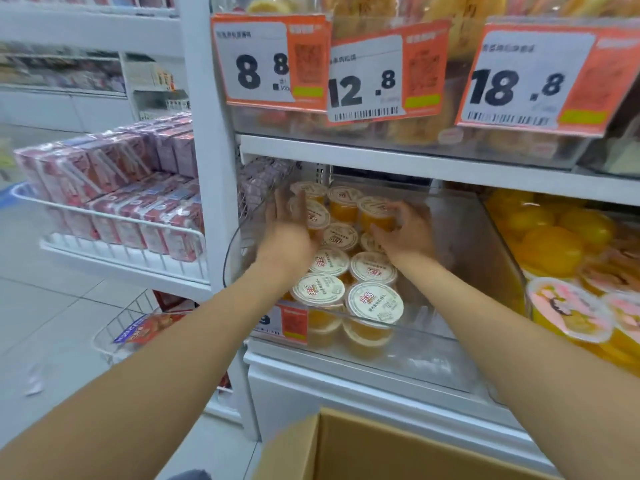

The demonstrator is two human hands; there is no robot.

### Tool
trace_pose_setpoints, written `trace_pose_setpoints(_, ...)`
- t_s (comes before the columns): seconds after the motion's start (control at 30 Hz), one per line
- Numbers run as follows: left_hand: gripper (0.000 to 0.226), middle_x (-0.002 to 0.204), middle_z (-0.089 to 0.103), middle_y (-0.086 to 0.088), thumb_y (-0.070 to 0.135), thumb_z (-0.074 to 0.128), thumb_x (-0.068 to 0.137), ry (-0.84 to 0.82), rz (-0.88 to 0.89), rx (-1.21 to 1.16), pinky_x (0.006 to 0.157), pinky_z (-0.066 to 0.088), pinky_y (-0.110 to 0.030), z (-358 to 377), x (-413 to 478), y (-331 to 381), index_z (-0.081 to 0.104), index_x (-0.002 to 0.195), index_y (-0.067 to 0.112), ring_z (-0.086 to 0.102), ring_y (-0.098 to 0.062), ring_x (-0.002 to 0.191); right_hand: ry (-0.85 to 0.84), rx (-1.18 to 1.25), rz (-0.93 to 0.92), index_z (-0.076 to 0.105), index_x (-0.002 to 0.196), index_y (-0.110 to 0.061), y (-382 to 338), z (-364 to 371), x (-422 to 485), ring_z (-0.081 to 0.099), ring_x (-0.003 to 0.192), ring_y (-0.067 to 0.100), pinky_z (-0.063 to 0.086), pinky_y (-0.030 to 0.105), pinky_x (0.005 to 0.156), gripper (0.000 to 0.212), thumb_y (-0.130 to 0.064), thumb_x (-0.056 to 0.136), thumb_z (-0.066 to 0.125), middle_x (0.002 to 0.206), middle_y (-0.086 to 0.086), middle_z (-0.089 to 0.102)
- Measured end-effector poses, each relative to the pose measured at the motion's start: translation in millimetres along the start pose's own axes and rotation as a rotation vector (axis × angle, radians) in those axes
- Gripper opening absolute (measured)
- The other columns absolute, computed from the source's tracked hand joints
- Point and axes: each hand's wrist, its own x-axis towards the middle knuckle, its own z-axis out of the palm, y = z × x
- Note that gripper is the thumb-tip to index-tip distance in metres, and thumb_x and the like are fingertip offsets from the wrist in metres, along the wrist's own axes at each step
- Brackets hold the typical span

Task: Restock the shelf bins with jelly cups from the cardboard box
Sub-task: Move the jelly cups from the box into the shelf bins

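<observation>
- Two bare arms are reaching forward into a clear plastic bin (478, 237) sitting on a white shelf (398, 162).
- The left hand (289, 233) is standing flat and open, fingers together, its palm pressing against the jelly cups (346, 268) along the bin's left wall.
- The right hand (407, 233) is curling over one orange cup (375, 213) near the bin's back; its fingertips are hiding behind the cup, so whether it is truly gripping is hard to tell.
- The cups are filling the bin's left half, white lids up; the lid print is too blurred to read.
- A cardboard box (381, 448) is showing at the bottom edge, cut off; its contents are out of sight.
- Orange price tags (367, 74) are hanging from the shelf above, showing 8.8, 12.8 and 18.8.
- Larger yellow fruit tubs (554, 244) are sitting in the next bin right, partly cut off.
- Pink cartons (114, 195) are filling a wire rack at left, blurred.
</observation>
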Motion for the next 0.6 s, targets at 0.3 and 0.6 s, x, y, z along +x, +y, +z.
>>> trace_pose_setpoints(0.3, 0.041, 0.136, 0.051, -0.011, 0.001, 0.065, 0.078, 0.28, 0.059, 0.044, 0.098, 0.04, -0.04, -13.0, -8.8, 1.4, 0.068, 0.118, 0.011, 0.042, -0.033, 0.126, 0.084, -0.284, -0.165, 0.049, 0.14, -0.022, 5.1, -10.5, -8.1, 0.032, 0.135, 0.025, 0.029, 0.033, 0.108, 0.042, -0.034, 0.1, 0.043, 0.146, 0.004, 0.041)
trace_pose_setpoints(0.6, 0.04, 0.13, 0.058, -0.009, 0.014, 0.058, 0.086, 0.276, 0.05, -0.056, 0.108, 0.031, -0.039, -3.5, -3.3, -2.0, 0.064, 0.125, 0.009, 0.039, -0.033, 0.133, -0.056, -0.349, -0.128, 0.025, 0.15, -0.037, 5.5, -12.0, -6.3, 0.009, 0.147, 0.029, 0.013, 0.046, 0.115, 0.052, -0.045, 0.1, 0.035, 0.162, 0.004, 0.004)
